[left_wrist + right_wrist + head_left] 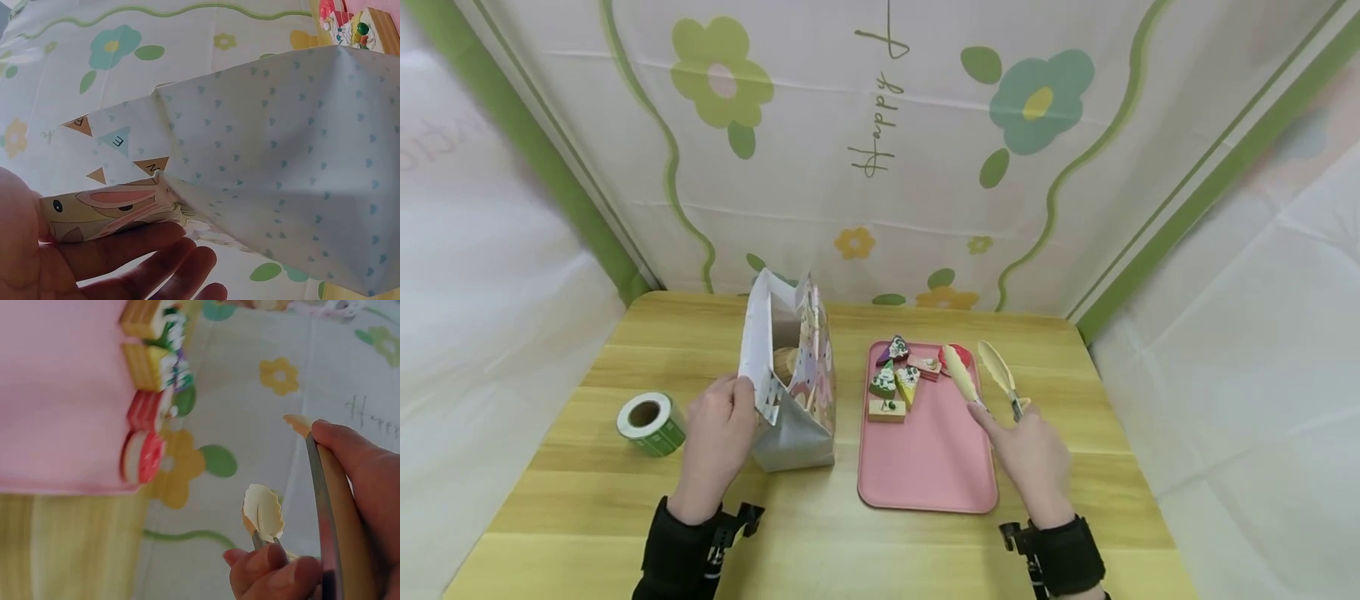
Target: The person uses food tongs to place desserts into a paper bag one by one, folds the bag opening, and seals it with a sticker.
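My left hand pinches the near-left rim of a printed paper bag. The bag stands upright with its top spread apart, and a round tan thing shows inside. In the left wrist view, thumb and forefinger hold a rabbit-printed edge of the bag. Tongs with cream scalloped tips are gripped in my right hand. Their two arms stand spread above the right edge of a pink tray, with nothing between the tips. A red round toy cake lies partly behind the left tip.
Several other small toy cake pieces sit at the tray's far left, among them a green wedge and a cream block. A roll of green labels stands left of the bag. A flower-printed cloth hangs behind the wooden table.
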The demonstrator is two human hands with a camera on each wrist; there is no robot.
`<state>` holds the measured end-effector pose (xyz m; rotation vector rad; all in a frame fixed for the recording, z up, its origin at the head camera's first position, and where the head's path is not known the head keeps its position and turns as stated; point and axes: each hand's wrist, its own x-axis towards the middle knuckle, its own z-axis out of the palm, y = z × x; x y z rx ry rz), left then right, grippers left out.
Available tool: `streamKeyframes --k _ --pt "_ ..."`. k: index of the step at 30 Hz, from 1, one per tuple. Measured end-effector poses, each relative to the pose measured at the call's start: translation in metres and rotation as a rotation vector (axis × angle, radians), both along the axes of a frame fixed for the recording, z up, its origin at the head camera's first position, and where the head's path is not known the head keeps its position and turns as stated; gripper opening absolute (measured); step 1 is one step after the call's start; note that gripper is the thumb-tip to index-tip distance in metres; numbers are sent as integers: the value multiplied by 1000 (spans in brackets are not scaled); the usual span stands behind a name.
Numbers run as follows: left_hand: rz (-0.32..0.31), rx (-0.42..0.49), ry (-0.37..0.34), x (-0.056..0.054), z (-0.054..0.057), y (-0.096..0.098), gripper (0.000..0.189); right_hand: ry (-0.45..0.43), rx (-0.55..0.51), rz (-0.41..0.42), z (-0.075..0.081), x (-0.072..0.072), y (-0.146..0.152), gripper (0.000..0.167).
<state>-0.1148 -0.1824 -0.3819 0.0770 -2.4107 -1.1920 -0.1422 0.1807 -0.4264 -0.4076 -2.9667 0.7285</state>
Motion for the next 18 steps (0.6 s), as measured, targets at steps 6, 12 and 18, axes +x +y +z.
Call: streamKeyframes --k 6,12,18 --pt "-16 -8 -12 1 3 0 47 -18 8 -27 -15 -5 16 90" --pt "-10 -23 -47 2 6 1 47 -99 -42 -14 -22 -23 27 90" --pt "-20 -27 -60 -2 7 4 47 -128 -11 -11 -26 -51 37 90"
